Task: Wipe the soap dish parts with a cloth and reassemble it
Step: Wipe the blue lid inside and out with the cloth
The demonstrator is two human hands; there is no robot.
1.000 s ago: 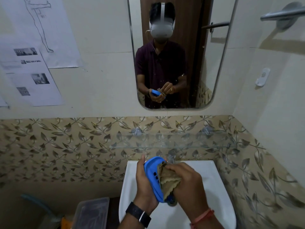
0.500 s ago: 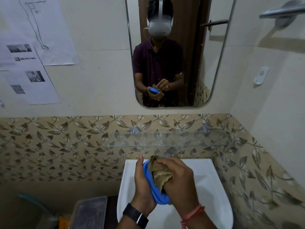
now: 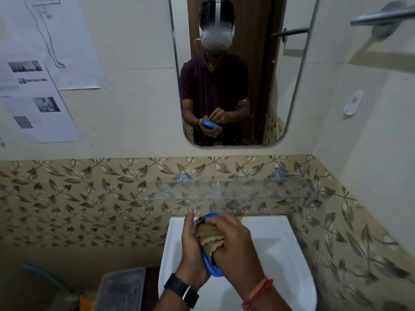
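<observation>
My left hand (image 3: 190,245) holds a blue soap dish part (image 3: 212,269) on edge over the white sink (image 3: 278,243). Only its blue rim shows, at the top and at the bottom. My right hand (image 3: 235,243) presses a crumpled tan cloth (image 3: 210,237) into the inner face of the part. The cloth and my fingers hide most of that face. No other soap dish part shows in the view.
A glass shelf (image 3: 231,191) juts from the leaf-patterned tiles just above the sink. A mirror (image 3: 238,70) hangs above it. A clear plastic box (image 3: 121,288) sits low to the left of the sink. A metal bar (image 3: 386,15) is at the top right.
My right hand has pushed the cloth deeper over the part, so the slotted blue face seen earlier is now covered. Both hands stay over the sink.
</observation>
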